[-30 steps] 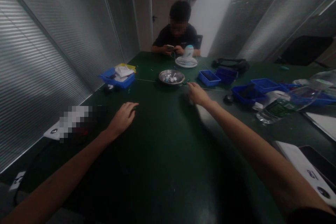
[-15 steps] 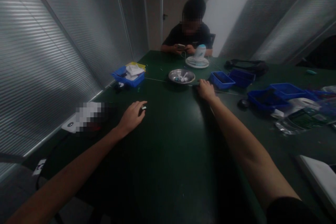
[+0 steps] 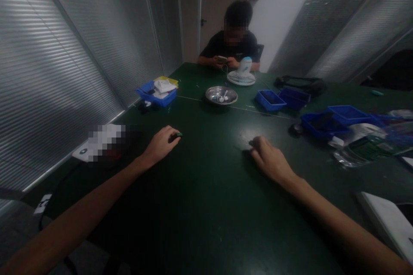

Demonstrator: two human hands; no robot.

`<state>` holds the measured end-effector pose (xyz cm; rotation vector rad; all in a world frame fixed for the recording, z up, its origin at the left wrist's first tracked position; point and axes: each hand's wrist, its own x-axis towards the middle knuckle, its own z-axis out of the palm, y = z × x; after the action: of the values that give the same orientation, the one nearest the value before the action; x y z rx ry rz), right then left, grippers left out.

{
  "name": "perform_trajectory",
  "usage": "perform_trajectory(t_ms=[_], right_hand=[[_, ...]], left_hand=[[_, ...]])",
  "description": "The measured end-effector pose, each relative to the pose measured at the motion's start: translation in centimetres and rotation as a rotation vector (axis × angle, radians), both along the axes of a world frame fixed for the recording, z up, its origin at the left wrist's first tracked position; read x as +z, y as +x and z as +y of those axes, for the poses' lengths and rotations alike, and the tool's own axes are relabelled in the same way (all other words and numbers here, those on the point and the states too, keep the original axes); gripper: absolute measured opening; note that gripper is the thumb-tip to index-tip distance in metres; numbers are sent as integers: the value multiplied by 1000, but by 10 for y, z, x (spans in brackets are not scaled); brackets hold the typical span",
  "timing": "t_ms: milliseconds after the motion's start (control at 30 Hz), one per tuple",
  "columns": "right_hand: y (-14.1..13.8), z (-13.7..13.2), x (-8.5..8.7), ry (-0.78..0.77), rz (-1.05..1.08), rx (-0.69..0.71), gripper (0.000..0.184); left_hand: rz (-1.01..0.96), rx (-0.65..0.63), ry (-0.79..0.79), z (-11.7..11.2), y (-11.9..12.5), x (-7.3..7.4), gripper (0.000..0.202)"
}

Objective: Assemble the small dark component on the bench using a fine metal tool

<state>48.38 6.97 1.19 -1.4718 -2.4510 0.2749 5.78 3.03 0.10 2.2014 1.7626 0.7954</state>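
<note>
My left hand (image 3: 161,145) is over the left middle of the dark green table (image 3: 206,206), thumb and fingers pinched on a small green piece (image 3: 180,135). Only its tip shows past the fingers, so its kind is unclear. To the right, my right hand (image 3: 269,158) lies low over the table with its fingers closed. A thin, pale, stick-like thing (image 3: 244,138) points out from its fingertips toward the upper left, blurred. Beyond both hands stands a round metal bowl (image 3: 211,99) with small white and bluish pieces in it.
Blue bins (image 3: 270,101) stand right of the bowl, with more blue trays (image 3: 325,122) and clear plastic packaging (image 3: 361,150) farther right. A blue bin (image 3: 166,99) holding white material is at back left. Across the table, behind a white fan (image 3: 241,78), a person (image 3: 235,43) holds a phone.
My right hand has drawn back from beside the bowl toward me, and a thin thing now shows at its fingertips. My left hand stays nearly in place; its small piece has turned slightly.
</note>
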Motion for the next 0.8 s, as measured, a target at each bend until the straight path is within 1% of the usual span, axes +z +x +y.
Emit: perform_trajectory(t_ms=[67,100,133,200,267,333,433,500,600,667,800], right_hand=[[-1,-42,-2,-36,40,47,31],[-3,-59,-2,-44,50,79,31],[-4,-72,-3,-25,52,104,31],[-8,-87,-2,18,30,158,30],[-13,-92,1,-1,44,172,29],[-18,-92,4,-43,64,183,26],[-30,-90,8,-92,130,181,24],[-39,-90,7,-116,195,192,22],[-50,-92,3,-88,214,208,23],[-53,-92,0,-63,176,229,24],[-55,-89,0,-69,163,249,27]], left_hand=[[-12,-81,-23,-4,12,5,25],[-19,-122,-34,-7,19,8,25],[-25,-165,-48,-9,27,9,26],[-33,-259,-69,-14,43,11,26],[-31,-339,-76,-18,57,12,26],[-29,-374,-82,-20,67,12,27],[-38,-361,-98,-22,76,12,36],[-41,-348,-93,-23,79,13,43],[-53,-342,-90,-24,80,13,47],[-90,-355,-112,-25,80,13,42],[-201,-439,-213,-28,82,13,23]])
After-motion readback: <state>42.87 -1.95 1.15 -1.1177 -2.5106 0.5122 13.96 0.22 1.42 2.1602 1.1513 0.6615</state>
